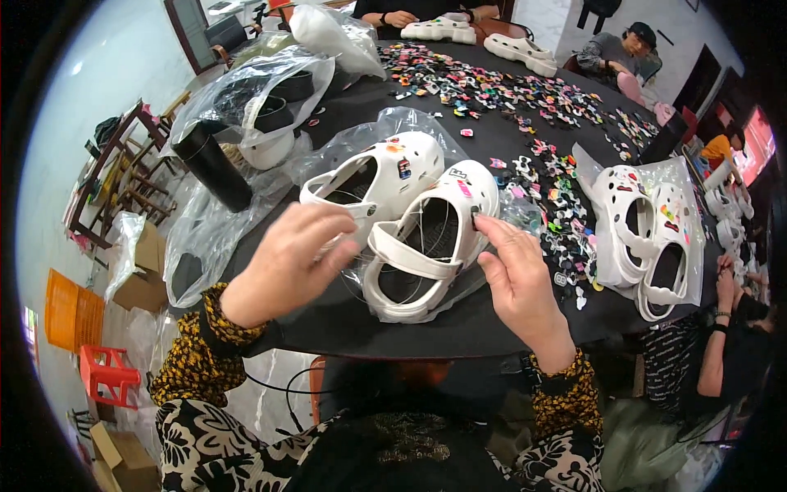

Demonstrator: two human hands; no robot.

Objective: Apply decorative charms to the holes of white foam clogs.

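Observation:
Two white foam clogs lie side by side on clear plastic at the table's near edge. Colourful charms dot the toes of the left clog (393,176) and the right clog (471,184), and a thin clear loop runs across their openings. My left hand (291,254) is beside the left clog's heel, fingers bent, thumb apart, nothing visible between them. Fingertips of my right hand (525,283) touch the right clog's outer side by a dark spot near the strap joint. Its thumb stands away from the fingers.
Many loose charms (492,90) spread over the black table (328,328). At right, a bagged pair of white clogs (648,230); at left, a black cylinder (211,168) and plastic bags (270,90). More white clogs (520,53) are at the far edge. Other people sit around the table.

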